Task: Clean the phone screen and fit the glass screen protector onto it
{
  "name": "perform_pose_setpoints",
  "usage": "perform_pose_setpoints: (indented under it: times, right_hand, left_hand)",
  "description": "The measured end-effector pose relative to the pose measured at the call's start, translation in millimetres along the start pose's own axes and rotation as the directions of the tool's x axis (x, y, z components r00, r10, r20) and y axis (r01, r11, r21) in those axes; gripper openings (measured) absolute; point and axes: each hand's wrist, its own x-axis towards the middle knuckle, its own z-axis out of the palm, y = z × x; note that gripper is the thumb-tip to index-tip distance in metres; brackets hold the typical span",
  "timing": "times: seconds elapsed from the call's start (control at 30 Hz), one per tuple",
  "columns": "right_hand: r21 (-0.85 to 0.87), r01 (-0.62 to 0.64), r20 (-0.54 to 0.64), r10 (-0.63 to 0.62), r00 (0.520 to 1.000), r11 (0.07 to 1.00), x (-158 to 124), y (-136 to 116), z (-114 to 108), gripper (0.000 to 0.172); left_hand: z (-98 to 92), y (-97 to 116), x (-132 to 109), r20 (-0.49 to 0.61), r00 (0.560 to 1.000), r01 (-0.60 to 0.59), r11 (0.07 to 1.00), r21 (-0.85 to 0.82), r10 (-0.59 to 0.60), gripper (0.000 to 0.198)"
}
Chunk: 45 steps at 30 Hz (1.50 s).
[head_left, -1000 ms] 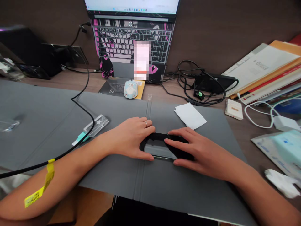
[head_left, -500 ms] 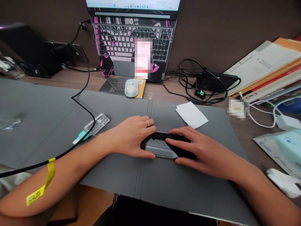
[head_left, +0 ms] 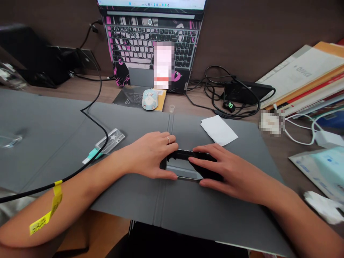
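Note:
A phone point(head_left: 182, 167) with a dark, glossy screen lies sideways on the grey desk mat point(head_left: 185, 208). My left hand point(head_left: 152, 154), with a ring on one finger, grips its left end, thumb along the near edge and fingers at the far edge. The right end is held by my right hand point(head_left: 228, 168), its thumb at the near edge, one finger at the far edge and another reaching over the screen. Both palms cover parts of the phone. A folded white paper point(head_left: 219, 130) rests just beyond my right hand. Left of my left hand is a clear case point(head_left: 111, 140) with a star.
An open laptop point(head_left: 150, 53) stands at the back, with a pale blue mouse point(head_left: 149, 99) before it. A small clear cup point(head_left: 172, 108) sits nearby. Black cables point(head_left: 232, 91), leaning books point(head_left: 303, 75) and a tissue pack point(head_left: 322, 172) are at right. A black cable point(head_left: 70, 176) crosses my left forearm.
The view has shifted very slightly. Both hands keep the same hold on the phone, and nothing else has visibly moved.

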Motion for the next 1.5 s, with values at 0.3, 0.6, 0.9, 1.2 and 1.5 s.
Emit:
perform_pose_setpoints:
  times: [0.3, 0.6, 0.9, 1.2, 1.5]
  right_hand:
    - [0.024, -0.012, -0.021, 0.012, 1.000, 1.000, -1, -1, 0, 0.051]
    - [0.001, -0.013, -0.007, 0.013, 1.000, 1.000, 1, -3, -2, 0.066]
    - [0.303, -0.083, -0.403, 0.207, 0.891, 0.949, -11, 2, -16, 0.081]
    - [0.288, -0.073, -0.284, 0.158, 0.946, 0.955, -9, 3, -20, 0.089]
    - [0.143, -0.161, -0.016, 0.164, 0.986, 0.977, -17, 9, -18, 0.073]
  left_hand:
    - [-1.3, 2, -1, -0.001, 1.000, 0.016, 0.999, -0.033, -0.016, 0.052]
    - [-0.8, 2, 0, 0.029, 0.999, 0.017, 1.000, -0.013, -0.017, 0.045]
    - [0.4, 4, -2, 0.058, 0.998, 0.035, 0.999, -0.006, -0.035, 0.044]
    - [0.6, 7, -1, 0.093, 0.993, 0.066, 0.998, 0.021, -0.068, 0.043]
    - [0.5, 6, -2, 0.099, 0.993, 0.062, 0.998, 0.009, -0.063, 0.046]
